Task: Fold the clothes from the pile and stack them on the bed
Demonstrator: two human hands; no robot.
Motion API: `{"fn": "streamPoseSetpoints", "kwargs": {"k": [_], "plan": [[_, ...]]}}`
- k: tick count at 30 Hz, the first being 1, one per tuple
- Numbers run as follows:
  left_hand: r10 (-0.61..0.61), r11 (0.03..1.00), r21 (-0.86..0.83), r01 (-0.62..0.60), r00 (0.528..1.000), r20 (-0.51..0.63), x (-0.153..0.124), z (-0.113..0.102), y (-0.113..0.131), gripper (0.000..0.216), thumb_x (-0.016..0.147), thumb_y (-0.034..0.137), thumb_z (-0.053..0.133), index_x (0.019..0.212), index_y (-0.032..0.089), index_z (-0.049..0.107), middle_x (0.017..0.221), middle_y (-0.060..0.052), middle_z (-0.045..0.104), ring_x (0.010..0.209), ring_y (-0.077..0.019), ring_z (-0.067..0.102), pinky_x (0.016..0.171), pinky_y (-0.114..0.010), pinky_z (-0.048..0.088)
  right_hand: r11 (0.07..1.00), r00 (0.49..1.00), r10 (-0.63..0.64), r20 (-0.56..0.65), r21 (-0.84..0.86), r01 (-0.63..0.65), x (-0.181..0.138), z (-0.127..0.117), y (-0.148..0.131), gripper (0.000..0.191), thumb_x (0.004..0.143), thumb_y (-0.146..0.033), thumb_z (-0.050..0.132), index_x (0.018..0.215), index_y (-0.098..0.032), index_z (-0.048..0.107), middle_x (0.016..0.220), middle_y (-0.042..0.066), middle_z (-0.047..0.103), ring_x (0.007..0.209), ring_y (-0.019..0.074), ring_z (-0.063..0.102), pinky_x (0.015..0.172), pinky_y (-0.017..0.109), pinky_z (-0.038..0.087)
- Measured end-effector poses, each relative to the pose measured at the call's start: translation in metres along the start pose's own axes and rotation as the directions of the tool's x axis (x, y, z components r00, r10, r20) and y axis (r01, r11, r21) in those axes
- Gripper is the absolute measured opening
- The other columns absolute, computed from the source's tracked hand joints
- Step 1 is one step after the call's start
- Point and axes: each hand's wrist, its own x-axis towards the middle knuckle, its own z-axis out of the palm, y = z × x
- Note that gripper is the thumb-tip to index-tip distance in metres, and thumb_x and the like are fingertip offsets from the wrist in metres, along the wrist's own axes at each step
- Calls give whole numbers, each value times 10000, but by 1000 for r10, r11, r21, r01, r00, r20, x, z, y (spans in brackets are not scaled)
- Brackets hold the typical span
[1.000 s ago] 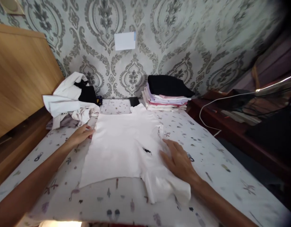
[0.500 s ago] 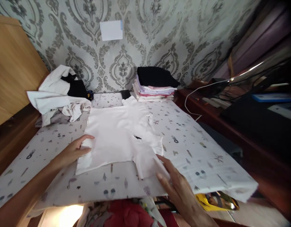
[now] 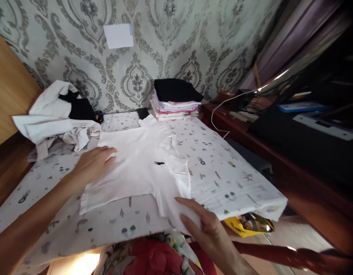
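A white T-shirt (image 3: 142, 164) with a small black emblem lies spread flat on the patterned table cover (image 3: 222, 179). My left hand (image 3: 92, 164) rests palm down on the shirt's left edge, fingers stretched out. My right hand (image 3: 203, 227) lies at the table's near edge with its fingers flat on the shirt's near sleeve, which reaches the edge. Neither hand grips anything.
A loose heap of white and black clothes (image 3: 56, 118) sits at the back left. A folded stack topped by a black garment (image 3: 175, 99) stands at the back by the wallpapered wall. A dark wooden ledge with cables (image 3: 251, 126) runs along the right. A yellow packet (image 3: 251, 225) lies below the table edge.
The view has swung right and down. My left hand slid further onto the shirt's left side. My right hand moved down from beside the emblem to the near sleeve at the table edge.
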Motion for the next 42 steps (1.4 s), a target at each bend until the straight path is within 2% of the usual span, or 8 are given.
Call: {"fn": "streamPoseSetpoints", "kwargs": {"k": [6, 11, 19, 29, 34, 36, 38, 42], "plan": [[473, 869, -211, -448, 877, 83, 72, 52, 63, 582, 1039, 481, 267, 1543, 195, 328, 1643, -76, 297, 1522, -226, 230, 1238, -402, 149, 967, 979, 69, 194, -253, -18, -4, -20, -10, 468, 967, -467, 452, 1348, -243, 603, 611, -25, 635, 524, 154, 584, 546, 252, 481], [673, 730, -230, -644, 735, 79, 63, 78, 84, 594, 1050, 537, 207, 1578, 268, 250, 1677, -41, 182, 1549, -177, 115, 1251, -396, 38, 918, 993, 32, -116, -388, -75, 55, -55, -4, 501, 994, -511, 360, 1327, -188, 548, 641, -18, 604, 585, 164, 576, 599, 272, 444], [728, 682, -238, -691, 674, 127, 49, 70, 87, 559, 1051, 509, 295, 1575, 314, 264, 1686, -47, 117, 1552, -182, 85, 1252, -410, 49, 773, 992, 29, -123, -626, -100, 140, -45, 12, 145, 874, -270, 509, 741, -214, 518, 774, 24, 615, 701, 166, 540, 643, 280, 372], [838, 526, -395, -753, 538, 92, 31, 71, 111, 531, 1026, 544, 356, 1522, 356, 393, 1670, -41, 177, 1540, -245, 171, 1254, -492, 59, 648, 974, -146, -174, -760, -39, 139, -43, 24, 214, 906, -245, 501, 1093, -191, 590, 1053, 113, 655, 948, 262, 609, 768, 361, 484], [874, 418, -530, -738, 485, 13, 10, 60, 120, 555, 1008, 565, 393, 1473, 276, 481, 1632, -76, 316, 1504, -244, 291, 1255, -460, 136, 644, 882, -471, 8, -681, 349, 134, -20, 16, 387, 966, -227, 431, 1338, -167, 524, 1354, 164, 582, 1259, 286, 547, 1027, 461, 483], [849, 389, -624, -678, 526, -42, 11, 54, 117, 527, 1027, 531, 358, 1392, 211, 564, 1489, -91, 538, 1392, -220, 474, 1211, -388, 288, 624, 841, -524, 137, -611, 488, 132, -6, 18, 409, 1008, -244, 360, 1382, -173, 508, 1457, 153, 530, 1348, 249, 501, 1080, 439, 466], [701, 487, -668, -562, 708, -84, 19, 53, 107, 508, 1053, 468, 274, 1299, 184, 616, 1296, -90, 679, 1227, -194, 610, 1102, -334, 431, 597, 827, -518, 217, -601, 532, 131, 7, 24, 440, 1025, -273, 328, 1419, -173, 496, 1483, 153, 519, 1388, 243, 473, 1116, 451, 440], [248, 843, -467, -269, 963, -107, 34, 70, 66, 576, 1028, 528, 294, 1444, 164, 454, 1512, -152, 490, 1427, -277, 415, 1180, -462, 336, 522, 828, -488, 275, -669, 530, 130, 19, 39, 503, 1029, -389, 353, 1468, -177, 475, 1528, 155, 473, 1442, 277, 406, 1171, 525, 357]]}}
